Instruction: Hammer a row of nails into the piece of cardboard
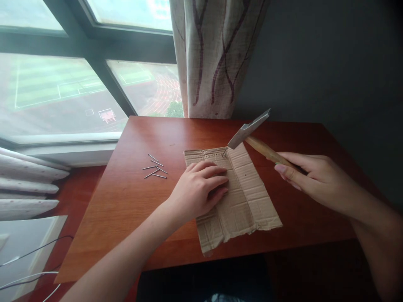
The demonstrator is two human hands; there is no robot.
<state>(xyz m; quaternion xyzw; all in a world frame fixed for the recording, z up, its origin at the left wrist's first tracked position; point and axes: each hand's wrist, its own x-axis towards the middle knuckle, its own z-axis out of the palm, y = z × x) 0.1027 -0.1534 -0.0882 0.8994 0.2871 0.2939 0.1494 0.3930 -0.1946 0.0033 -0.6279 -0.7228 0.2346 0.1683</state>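
My left hand (200, 188) lies flat with fingers together on a torn piece of brown cardboard (248, 201), pressing it onto the wooden table (126, 197). My right hand (310, 178) grips the wooden handle of a hammer (250, 130). The hammer's metal head rests against a tilted nail (224, 151) standing in the cardboard's far edge, beside a row of small holes. Several loose nails (155, 167) lie on the table to the left of the cardboard.
A patterned curtain (217, 54) hangs behind the table, with a large window (78, 84) to the left and a dark wall to the right. Folded white bedding (28, 184) and thin cables (34, 256) sit at the left edge.
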